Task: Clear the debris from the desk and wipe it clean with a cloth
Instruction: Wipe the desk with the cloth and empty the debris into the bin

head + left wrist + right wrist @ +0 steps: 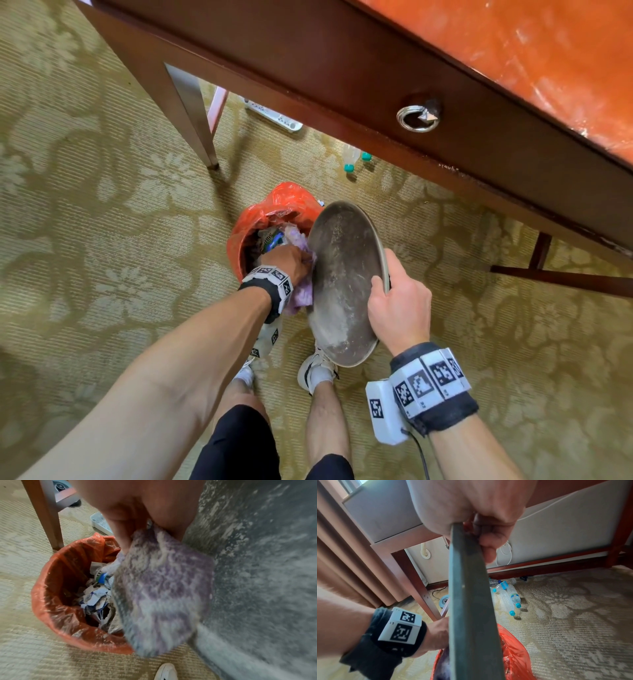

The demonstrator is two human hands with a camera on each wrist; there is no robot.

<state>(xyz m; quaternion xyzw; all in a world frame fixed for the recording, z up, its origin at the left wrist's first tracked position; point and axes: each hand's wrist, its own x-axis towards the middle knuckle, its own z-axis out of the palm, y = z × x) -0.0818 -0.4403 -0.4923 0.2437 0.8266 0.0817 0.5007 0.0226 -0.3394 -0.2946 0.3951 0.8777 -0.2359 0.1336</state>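
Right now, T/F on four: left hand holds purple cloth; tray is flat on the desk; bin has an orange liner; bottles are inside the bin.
1. The left hand holds the purple cloth. True.
2. The tray lies flat on the desk. False: the right hand holds it tilted over the bin.
3. The bin has an orange liner. True.
4. The bottles sit in the bin. False: they lie on the carpet.

Your patterned carpet (102,240) carries the bin lined with an orange bag (263,219), the worktop's legs (191,113), empty plastic bottles (508,599), a white tray (274,114) and your shoes (317,371)
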